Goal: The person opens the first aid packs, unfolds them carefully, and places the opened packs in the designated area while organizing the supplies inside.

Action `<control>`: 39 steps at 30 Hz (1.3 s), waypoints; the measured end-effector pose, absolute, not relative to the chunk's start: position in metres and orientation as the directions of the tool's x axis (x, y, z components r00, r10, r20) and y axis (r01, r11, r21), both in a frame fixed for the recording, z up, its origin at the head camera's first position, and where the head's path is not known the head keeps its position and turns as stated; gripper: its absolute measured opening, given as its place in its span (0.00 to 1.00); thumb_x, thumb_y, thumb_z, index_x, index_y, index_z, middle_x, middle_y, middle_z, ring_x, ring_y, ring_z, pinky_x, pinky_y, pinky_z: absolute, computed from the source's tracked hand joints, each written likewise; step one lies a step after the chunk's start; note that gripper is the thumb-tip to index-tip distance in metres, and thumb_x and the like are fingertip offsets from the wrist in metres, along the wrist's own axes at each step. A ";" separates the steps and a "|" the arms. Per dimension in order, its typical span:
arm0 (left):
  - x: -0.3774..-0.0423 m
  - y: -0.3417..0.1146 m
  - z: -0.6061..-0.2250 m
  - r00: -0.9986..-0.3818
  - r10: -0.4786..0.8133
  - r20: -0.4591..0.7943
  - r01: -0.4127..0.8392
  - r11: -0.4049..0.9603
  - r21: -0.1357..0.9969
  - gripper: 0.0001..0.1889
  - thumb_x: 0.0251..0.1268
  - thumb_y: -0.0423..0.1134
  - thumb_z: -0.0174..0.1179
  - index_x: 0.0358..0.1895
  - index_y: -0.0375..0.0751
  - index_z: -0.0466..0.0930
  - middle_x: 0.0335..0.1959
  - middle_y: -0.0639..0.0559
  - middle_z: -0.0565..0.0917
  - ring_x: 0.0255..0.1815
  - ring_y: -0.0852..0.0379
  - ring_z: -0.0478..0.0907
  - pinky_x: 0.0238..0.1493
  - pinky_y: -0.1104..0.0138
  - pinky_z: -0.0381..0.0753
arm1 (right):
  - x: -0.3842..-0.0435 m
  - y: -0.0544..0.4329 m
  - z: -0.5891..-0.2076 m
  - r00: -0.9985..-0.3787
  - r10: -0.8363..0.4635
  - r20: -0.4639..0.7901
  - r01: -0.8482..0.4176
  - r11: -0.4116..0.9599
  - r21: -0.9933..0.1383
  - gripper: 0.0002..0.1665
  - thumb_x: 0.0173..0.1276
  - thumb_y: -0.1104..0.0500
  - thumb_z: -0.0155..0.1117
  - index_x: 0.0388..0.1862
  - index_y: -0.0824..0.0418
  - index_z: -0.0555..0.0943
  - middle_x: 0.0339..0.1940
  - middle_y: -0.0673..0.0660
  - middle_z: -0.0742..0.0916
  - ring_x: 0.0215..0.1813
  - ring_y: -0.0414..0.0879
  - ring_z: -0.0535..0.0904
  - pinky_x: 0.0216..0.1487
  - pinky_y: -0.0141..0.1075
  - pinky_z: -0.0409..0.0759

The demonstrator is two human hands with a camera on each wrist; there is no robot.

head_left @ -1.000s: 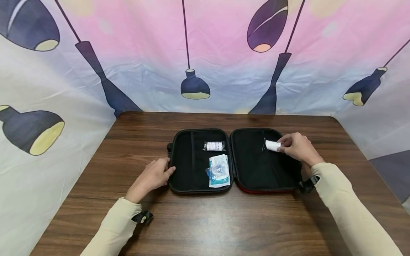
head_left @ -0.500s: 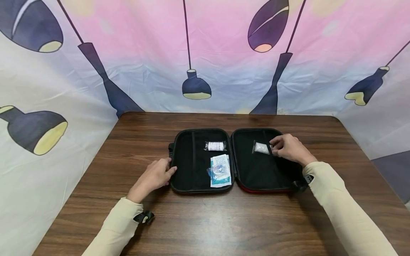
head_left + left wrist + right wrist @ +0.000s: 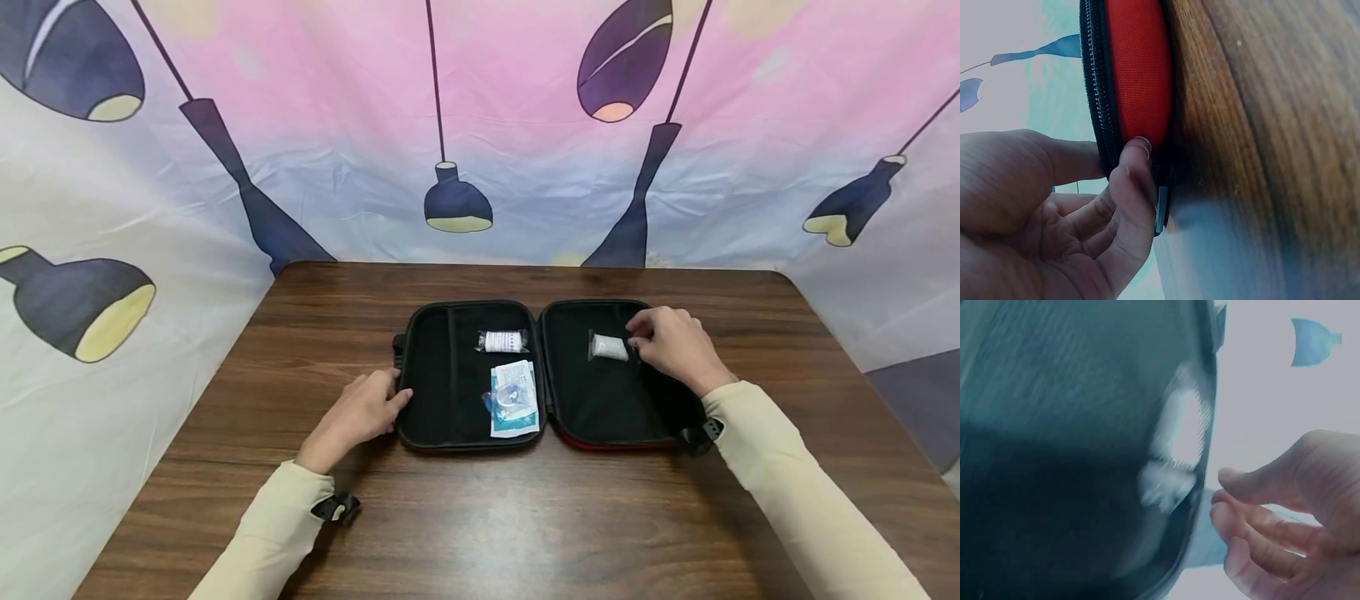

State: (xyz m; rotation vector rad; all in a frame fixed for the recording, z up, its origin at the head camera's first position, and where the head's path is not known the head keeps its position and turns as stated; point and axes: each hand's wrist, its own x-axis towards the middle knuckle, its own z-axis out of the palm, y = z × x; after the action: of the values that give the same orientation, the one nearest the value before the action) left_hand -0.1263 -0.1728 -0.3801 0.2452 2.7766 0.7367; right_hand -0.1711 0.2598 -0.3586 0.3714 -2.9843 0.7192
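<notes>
A zip case, red outside and black inside, lies unfolded flat on the table; its left half (image 3: pixel 427 392) and right half (image 3: pixel 592 400) meet at a middle hinge. My left hand (image 3: pixel 363 408) pinches the left half's outer edge, thumb at the zip and fingertips against the red shell (image 3: pixel 1141 69) in the left wrist view. In the right half lies a white bandage roll in clear wrap (image 3: pixel 609 347). Just beside that roll hovers my right hand (image 3: pixel 678 346), fingers loosely bent, with nothing between thumb and fingertips in the right wrist view.
Inside the left half sit a second wrapped roll with printed text (image 3: pixel 503 342) and white-and-teal packets (image 3: pixel 515 417) with a clear bluish bag on top. The brown wooden table (image 3: pixel 495 525) ends at a printed cloth backdrop (image 3: pixel 360 192).
My right hand has set the white bandage roll down in the right half, let go of it and risen slightly off it. The left hand stays at the case's edge.
</notes>
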 end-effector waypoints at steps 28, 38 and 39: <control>-0.126 -0.171 -0.382 -0.957 0.214 -0.196 0.087 0.856 0.510 0.28 0.79 0.39 0.54 0.70 0.20 0.65 0.14 0.52 0.78 0.15 0.58 0.77 0.20 0.64 0.74 | -0.143 0.134 -0.363 -0.816 -0.576 -0.049 -0.468 0.708 -0.529 0.28 0.62 0.54 0.78 0.59 0.64 0.84 0.36 0.52 0.85 0.25 0.40 0.70 0.26 0.32 0.67; -0.125 -0.171 -0.381 -0.957 0.206 -0.206 0.075 0.857 0.509 0.27 0.79 0.38 0.54 0.71 0.20 0.64 0.16 0.52 0.78 0.17 0.59 0.78 0.21 0.64 0.75 | -0.144 0.124 -0.370 -0.815 -0.576 -0.069 -0.461 0.715 -0.525 0.20 0.62 0.58 0.78 0.52 0.64 0.86 0.35 0.51 0.85 0.23 0.40 0.68 0.23 0.31 0.62; -0.125 -0.171 -0.381 -0.957 0.205 -0.207 0.073 0.857 0.510 0.28 0.79 0.38 0.54 0.71 0.20 0.64 0.16 0.52 0.79 0.17 0.59 0.78 0.21 0.64 0.75 | -0.145 0.124 -0.370 -0.814 -0.578 -0.066 -0.463 0.712 -0.527 0.19 0.63 0.58 0.77 0.51 0.64 0.87 0.35 0.51 0.85 0.22 0.40 0.68 0.23 0.30 0.62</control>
State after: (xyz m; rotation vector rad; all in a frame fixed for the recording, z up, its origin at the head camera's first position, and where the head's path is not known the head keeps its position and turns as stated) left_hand -0.1255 -0.1708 -0.3813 0.2118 2.7779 0.7485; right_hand -0.1445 0.1240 -0.3705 0.9612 -3.1140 0.8550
